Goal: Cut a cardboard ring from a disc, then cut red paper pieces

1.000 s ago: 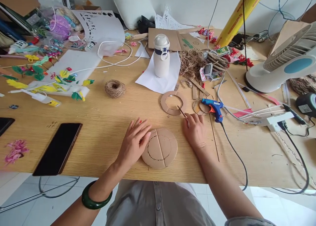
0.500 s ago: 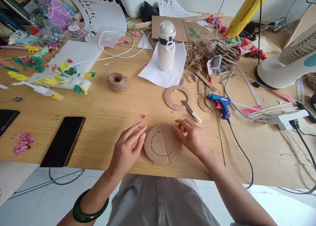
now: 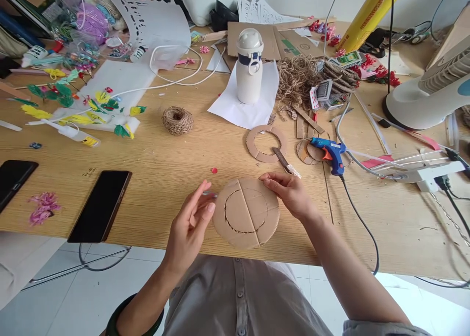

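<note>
A round cardboard disc (image 3: 240, 211) is tilted up a little at the table's front edge. It has a crease across it and a circle cut or scored inside its rim. My right hand (image 3: 288, 189) pinches the disc's upper right edge between thumb and fingers. Beside the left rim is my left hand (image 3: 191, 218), fingers apart and holding nothing; whether a fingertip touches the rim I cannot tell. Just beyond the disc lies a cardboard ring (image 3: 253, 151), with a dark flat strip (image 3: 281, 158), white-wrapped at one end, overlapping it.
A blue glue gun (image 3: 332, 155) with a cord rests at the right, near a power strip (image 3: 422, 172). Behind are a white bottle (image 3: 249, 76) on paper, a twine ball (image 3: 177, 120) and loose twine (image 3: 297, 79). A phone (image 3: 101, 204) lies left, by pink petals (image 3: 44, 207).
My right hand has taken hold of the disc's edge and lifted it, so the disc is now tilted. My left hand has turned slightly and stays beside the left rim.
</note>
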Action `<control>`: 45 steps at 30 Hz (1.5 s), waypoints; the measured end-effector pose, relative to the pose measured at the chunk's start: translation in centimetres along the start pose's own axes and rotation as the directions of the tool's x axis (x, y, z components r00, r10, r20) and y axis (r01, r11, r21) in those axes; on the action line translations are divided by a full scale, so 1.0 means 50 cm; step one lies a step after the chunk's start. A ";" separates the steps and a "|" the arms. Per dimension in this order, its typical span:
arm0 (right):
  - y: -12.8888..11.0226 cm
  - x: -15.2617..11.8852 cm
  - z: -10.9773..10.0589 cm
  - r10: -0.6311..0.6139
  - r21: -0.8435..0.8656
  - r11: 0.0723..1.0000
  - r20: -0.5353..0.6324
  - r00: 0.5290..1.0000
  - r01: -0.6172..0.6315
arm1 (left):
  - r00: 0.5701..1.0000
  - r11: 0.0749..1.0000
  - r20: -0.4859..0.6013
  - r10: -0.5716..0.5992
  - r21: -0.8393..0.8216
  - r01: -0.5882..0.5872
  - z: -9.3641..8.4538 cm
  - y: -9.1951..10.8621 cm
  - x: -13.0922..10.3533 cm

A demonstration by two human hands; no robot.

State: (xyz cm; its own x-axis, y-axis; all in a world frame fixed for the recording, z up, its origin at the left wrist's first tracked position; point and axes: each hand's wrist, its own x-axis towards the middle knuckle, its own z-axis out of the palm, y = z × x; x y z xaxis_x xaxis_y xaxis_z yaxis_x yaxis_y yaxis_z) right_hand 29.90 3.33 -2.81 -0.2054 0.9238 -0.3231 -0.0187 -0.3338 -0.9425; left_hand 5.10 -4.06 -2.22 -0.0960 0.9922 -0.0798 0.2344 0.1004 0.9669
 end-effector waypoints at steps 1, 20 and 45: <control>-0.004 0.005 0.001 -0.021 -0.007 1.000 0.012 1.000 0.021 | 0.995 0.992 0.039 -0.087 -0.086 0.090 -0.001 0.004 0.008; 0.002 0.024 0.002 -0.720 -0.200 0.667 0.077 0.690 0.718 | 0.676 0.652 0.022 0.736 0.243 -0.718 0.020 0.044 0.080; 0.026 0.025 0.023 -0.520 -0.253 0.814 0.083 0.850 0.523 | 0.626 0.589 0.033 0.779 0.302 -0.750 0.009 0.022 0.070</control>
State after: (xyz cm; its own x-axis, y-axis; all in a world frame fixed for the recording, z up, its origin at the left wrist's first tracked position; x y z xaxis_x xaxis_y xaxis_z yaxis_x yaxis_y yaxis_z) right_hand 28.52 3.83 -4.35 -0.2461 0.9432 0.2231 0.1244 0.2590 -0.9578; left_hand 5.44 -0.46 -1.56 0.1549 0.7016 0.6955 0.5021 -0.6623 0.5562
